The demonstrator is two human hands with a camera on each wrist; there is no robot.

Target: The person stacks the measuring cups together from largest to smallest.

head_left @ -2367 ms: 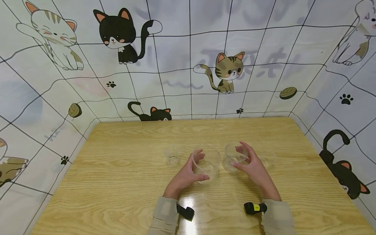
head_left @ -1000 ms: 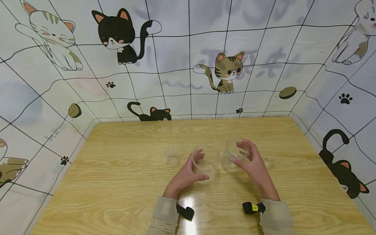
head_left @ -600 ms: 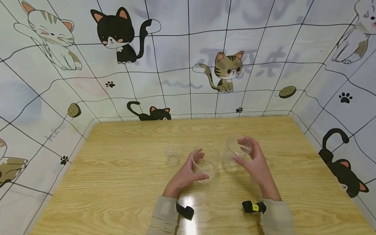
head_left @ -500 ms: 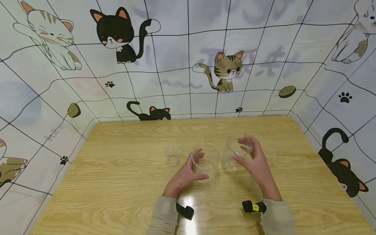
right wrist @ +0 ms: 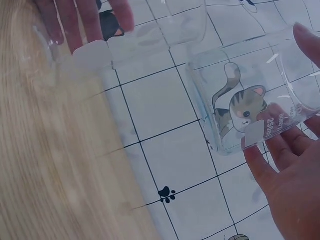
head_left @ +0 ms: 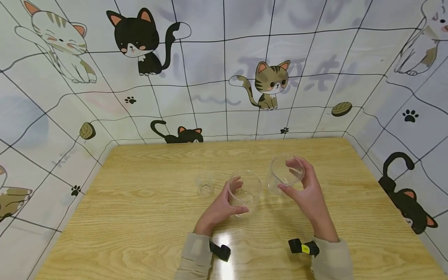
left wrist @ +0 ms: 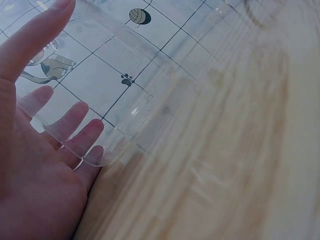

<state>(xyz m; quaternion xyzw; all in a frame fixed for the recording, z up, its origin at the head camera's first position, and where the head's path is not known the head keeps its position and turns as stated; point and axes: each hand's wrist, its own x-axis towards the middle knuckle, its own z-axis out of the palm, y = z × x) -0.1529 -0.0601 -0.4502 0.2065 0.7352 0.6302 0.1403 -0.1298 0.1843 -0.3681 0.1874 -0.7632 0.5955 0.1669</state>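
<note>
My left hand (head_left: 222, 206) grips the side of a large clear glass beaker (head_left: 250, 196), thumb on the near side and fingers on the far side. This beaker stands on the wooden table, its wide mouth facing up. My right hand (head_left: 309, 190) holds a smaller clear beaker (head_left: 278, 177) between thumb and fingers. In the right wrist view this smaller beaker (right wrist: 210, 95) is off the table and tilted, with a white patch and 250 ml lettering on its side. It hangs close to the right of the large beaker, apart from it.
A small clear glass vessel (head_left: 205, 184) stands on the table (head_left: 147, 217), left of the large beaker. A cloth wall (head_left: 210, 93) with cat drawings and grid lines surrounds the table's back and sides. Each wrist wears a black strap (head_left: 221, 251).
My right hand has raised the smaller beaker off the table and moved it slightly away and to the right. My left hand and the large beaker have stayed in place.
</note>
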